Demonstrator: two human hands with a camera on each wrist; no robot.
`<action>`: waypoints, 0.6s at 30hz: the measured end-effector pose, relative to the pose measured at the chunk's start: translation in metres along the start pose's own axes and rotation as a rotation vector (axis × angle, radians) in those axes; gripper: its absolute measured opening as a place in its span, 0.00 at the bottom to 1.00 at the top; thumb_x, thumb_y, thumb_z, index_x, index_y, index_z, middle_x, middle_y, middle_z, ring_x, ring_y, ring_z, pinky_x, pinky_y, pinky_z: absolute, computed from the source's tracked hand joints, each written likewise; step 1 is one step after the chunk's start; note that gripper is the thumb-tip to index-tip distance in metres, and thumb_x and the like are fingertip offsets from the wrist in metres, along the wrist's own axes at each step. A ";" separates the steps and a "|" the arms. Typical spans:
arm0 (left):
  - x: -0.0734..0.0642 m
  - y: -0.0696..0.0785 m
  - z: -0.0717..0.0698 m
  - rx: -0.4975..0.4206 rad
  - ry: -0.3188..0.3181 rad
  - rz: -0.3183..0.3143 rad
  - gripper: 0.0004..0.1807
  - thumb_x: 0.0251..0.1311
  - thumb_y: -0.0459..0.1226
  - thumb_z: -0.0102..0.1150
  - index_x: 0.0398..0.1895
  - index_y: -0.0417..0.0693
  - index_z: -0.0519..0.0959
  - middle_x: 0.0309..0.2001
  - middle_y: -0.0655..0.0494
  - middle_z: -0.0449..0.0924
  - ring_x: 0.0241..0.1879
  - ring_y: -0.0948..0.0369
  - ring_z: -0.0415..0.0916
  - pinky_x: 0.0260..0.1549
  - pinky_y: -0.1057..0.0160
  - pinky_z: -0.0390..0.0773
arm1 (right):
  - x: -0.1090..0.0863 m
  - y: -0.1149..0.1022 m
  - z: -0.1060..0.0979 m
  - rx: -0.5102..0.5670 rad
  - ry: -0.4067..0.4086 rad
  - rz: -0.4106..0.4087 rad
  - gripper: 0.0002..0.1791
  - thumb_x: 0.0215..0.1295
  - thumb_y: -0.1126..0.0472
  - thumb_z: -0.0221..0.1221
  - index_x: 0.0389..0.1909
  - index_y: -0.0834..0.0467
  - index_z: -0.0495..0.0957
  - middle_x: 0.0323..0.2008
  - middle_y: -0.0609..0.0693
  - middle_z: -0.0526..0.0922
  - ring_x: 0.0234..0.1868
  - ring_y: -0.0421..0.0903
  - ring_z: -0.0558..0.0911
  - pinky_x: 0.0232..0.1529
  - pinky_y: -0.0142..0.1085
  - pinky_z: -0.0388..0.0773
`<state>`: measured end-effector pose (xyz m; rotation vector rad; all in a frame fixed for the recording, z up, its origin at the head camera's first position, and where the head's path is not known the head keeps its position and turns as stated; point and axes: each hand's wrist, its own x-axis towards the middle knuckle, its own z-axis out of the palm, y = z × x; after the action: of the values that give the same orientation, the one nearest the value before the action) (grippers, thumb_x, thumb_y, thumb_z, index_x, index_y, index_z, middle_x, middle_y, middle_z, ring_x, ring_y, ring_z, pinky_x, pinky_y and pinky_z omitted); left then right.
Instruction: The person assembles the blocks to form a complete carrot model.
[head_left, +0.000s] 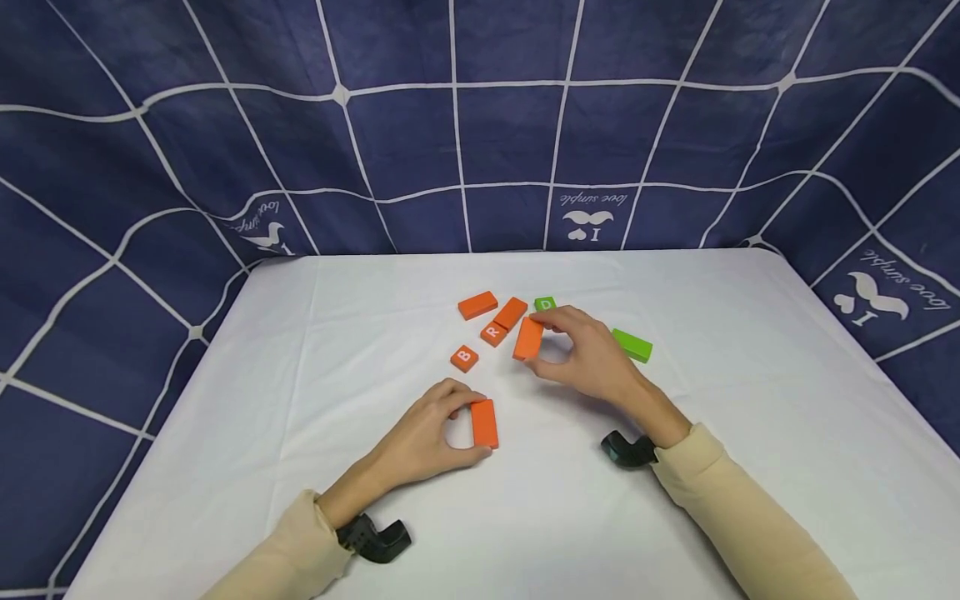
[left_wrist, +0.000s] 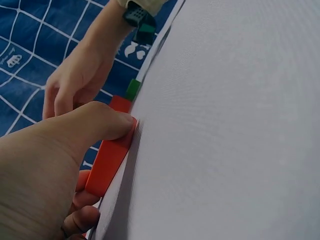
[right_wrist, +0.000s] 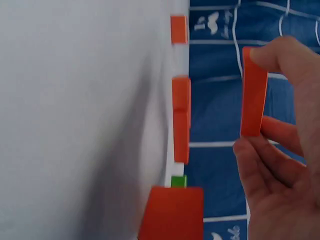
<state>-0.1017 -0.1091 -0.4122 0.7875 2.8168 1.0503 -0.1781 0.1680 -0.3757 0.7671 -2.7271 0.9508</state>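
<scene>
My left hand [head_left: 435, 432] pinches 1 orange block [head_left: 484, 425], its thumb at the near end and fingers at the far end. My right hand [head_left: 588, 354] pinches a 2nd orange block [head_left: 528, 339] the same way, up off the table, farther from me and slightly right. On both hands the thumb and fingers stand about a block's length apart. I can't tell whether the left block touches the table.

Just left of the 2nd block lies the R tile [head_left: 493, 333], end to end with a longer orange piece [head_left: 512, 312]. The B tile [head_left: 465, 358] lies nearer me, another orange piece [head_left: 477, 305] beyond. My right fingers partly cover a green D tile [head_left: 545, 302]; a green block [head_left: 633, 345] lies to that hand's right. The table [head_left: 360, 317] wears white cloth, with a dark blue curtain [head_left: 502, 133] behind.
</scene>
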 end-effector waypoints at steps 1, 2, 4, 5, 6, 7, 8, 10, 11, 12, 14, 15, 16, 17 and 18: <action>0.000 -0.001 0.000 -0.006 -0.002 0.002 0.32 0.50 0.50 0.79 0.59 0.53 0.83 0.51 0.66 0.74 0.48 0.67 0.72 0.51 0.61 0.77 | -0.002 -0.002 0.001 0.026 -0.015 -0.018 0.33 0.55 0.50 0.74 0.63 0.54 0.80 0.56 0.49 0.83 0.55 0.52 0.83 0.58 0.51 0.79; 0.000 -0.001 0.000 -0.010 -0.004 0.003 0.32 0.50 0.50 0.80 0.59 0.53 0.83 0.51 0.66 0.74 0.48 0.67 0.72 0.51 0.61 0.77 | -0.005 -0.005 0.002 0.052 -0.035 -0.035 0.33 0.55 0.50 0.74 0.62 0.53 0.80 0.55 0.48 0.83 0.54 0.52 0.83 0.57 0.50 0.79; -0.001 -0.002 0.000 -0.013 -0.007 0.004 0.32 0.50 0.50 0.80 0.58 0.53 0.83 0.51 0.67 0.74 0.48 0.68 0.72 0.51 0.61 0.77 | -0.011 -0.008 0.005 0.107 -0.087 -0.063 0.31 0.55 0.51 0.75 0.61 0.52 0.81 0.54 0.45 0.83 0.53 0.49 0.83 0.57 0.48 0.79; -0.001 -0.003 0.000 -0.015 -0.008 0.005 0.32 0.50 0.50 0.80 0.58 0.53 0.83 0.50 0.67 0.74 0.48 0.68 0.72 0.51 0.61 0.77 | -0.014 -0.010 0.006 0.137 -0.119 -0.070 0.31 0.55 0.52 0.75 0.61 0.51 0.81 0.54 0.43 0.83 0.53 0.47 0.83 0.58 0.47 0.79; -0.002 -0.003 0.000 -0.016 -0.008 0.005 0.32 0.50 0.50 0.80 0.58 0.53 0.83 0.50 0.68 0.74 0.48 0.68 0.72 0.51 0.61 0.77 | -0.017 -0.011 0.008 0.161 -0.149 -0.076 0.31 0.54 0.51 0.76 0.60 0.49 0.81 0.53 0.41 0.83 0.53 0.45 0.82 0.58 0.45 0.79; -0.002 -0.003 0.000 -0.019 -0.008 0.005 0.32 0.49 0.50 0.80 0.58 0.53 0.83 0.50 0.68 0.74 0.48 0.68 0.72 0.51 0.61 0.77 | -0.019 -0.012 0.010 0.179 -0.179 -0.081 0.30 0.54 0.51 0.76 0.60 0.48 0.81 0.53 0.39 0.83 0.53 0.43 0.82 0.58 0.43 0.79; -0.002 -0.004 0.000 -0.020 -0.007 0.004 0.32 0.49 0.50 0.80 0.58 0.53 0.83 0.51 0.68 0.74 0.49 0.68 0.72 0.52 0.61 0.77 | -0.022 -0.013 0.012 0.192 -0.207 -0.088 0.30 0.54 0.51 0.76 0.59 0.47 0.81 0.53 0.38 0.82 0.53 0.41 0.82 0.58 0.42 0.79; -0.002 -0.004 0.000 -0.020 -0.006 0.007 0.32 0.49 0.50 0.80 0.58 0.53 0.83 0.51 0.67 0.74 0.50 0.68 0.72 0.53 0.60 0.77 | -0.025 -0.013 0.017 0.213 -0.255 -0.100 0.30 0.54 0.51 0.76 0.59 0.46 0.81 0.54 0.36 0.82 0.53 0.38 0.81 0.58 0.38 0.79; -0.002 -0.004 0.000 -0.021 -0.004 0.007 0.32 0.49 0.50 0.80 0.58 0.53 0.83 0.51 0.67 0.74 0.50 0.68 0.72 0.53 0.60 0.77 | -0.026 -0.013 0.019 0.219 -0.272 -0.107 0.29 0.54 0.50 0.76 0.59 0.45 0.81 0.54 0.36 0.82 0.53 0.37 0.81 0.58 0.37 0.78; -0.002 -0.004 0.000 -0.021 -0.001 0.007 0.32 0.49 0.50 0.80 0.58 0.52 0.83 0.51 0.67 0.74 0.51 0.67 0.72 0.54 0.60 0.77 | -0.027 -0.013 0.021 0.224 -0.286 -0.113 0.29 0.54 0.50 0.77 0.58 0.45 0.80 0.54 0.35 0.81 0.52 0.37 0.80 0.58 0.36 0.78; -0.002 -0.004 0.000 -0.019 0.001 0.009 0.32 0.49 0.50 0.80 0.58 0.52 0.82 0.51 0.66 0.75 0.51 0.67 0.72 0.54 0.59 0.77 | -0.029 -0.012 0.023 0.230 -0.308 -0.123 0.30 0.53 0.50 0.77 0.58 0.45 0.80 0.52 0.36 0.81 0.51 0.37 0.80 0.57 0.35 0.78; -0.002 -0.004 0.000 -0.018 0.002 0.010 0.32 0.49 0.50 0.80 0.58 0.52 0.82 0.51 0.66 0.75 0.51 0.67 0.72 0.55 0.59 0.77 | -0.030 -0.012 0.025 0.233 -0.319 -0.126 0.30 0.53 0.50 0.77 0.58 0.45 0.80 0.52 0.36 0.81 0.50 0.37 0.80 0.56 0.35 0.78; -0.002 -0.004 0.000 -0.017 0.003 0.012 0.32 0.49 0.50 0.80 0.58 0.52 0.82 0.51 0.66 0.75 0.51 0.67 0.72 0.55 0.59 0.77 | -0.031 -0.012 0.026 0.235 -0.330 -0.128 0.30 0.53 0.49 0.77 0.57 0.45 0.80 0.51 0.36 0.81 0.49 0.37 0.79 0.55 0.34 0.77; -0.002 -0.004 0.000 -0.018 0.004 0.012 0.32 0.49 0.50 0.80 0.58 0.52 0.82 0.51 0.66 0.74 0.51 0.67 0.72 0.55 0.59 0.77 | -0.032 -0.011 0.027 0.236 -0.341 -0.128 0.30 0.53 0.49 0.77 0.57 0.45 0.79 0.50 0.36 0.81 0.49 0.37 0.79 0.55 0.34 0.77; -0.002 -0.004 0.000 -0.018 0.005 0.013 0.32 0.49 0.50 0.80 0.58 0.52 0.82 0.52 0.66 0.74 0.51 0.67 0.72 0.55 0.59 0.77 | -0.032 -0.011 0.029 0.233 -0.353 -0.127 0.30 0.53 0.49 0.77 0.57 0.44 0.79 0.49 0.36 0.80 0.48 0.37 0.78 0.54 0.34 0.77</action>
<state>-0.1015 -0.1128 -0.4155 0.8039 2.8060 1.0802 -0.1441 0.1561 -0.4020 1.2420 -2.8379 1.2212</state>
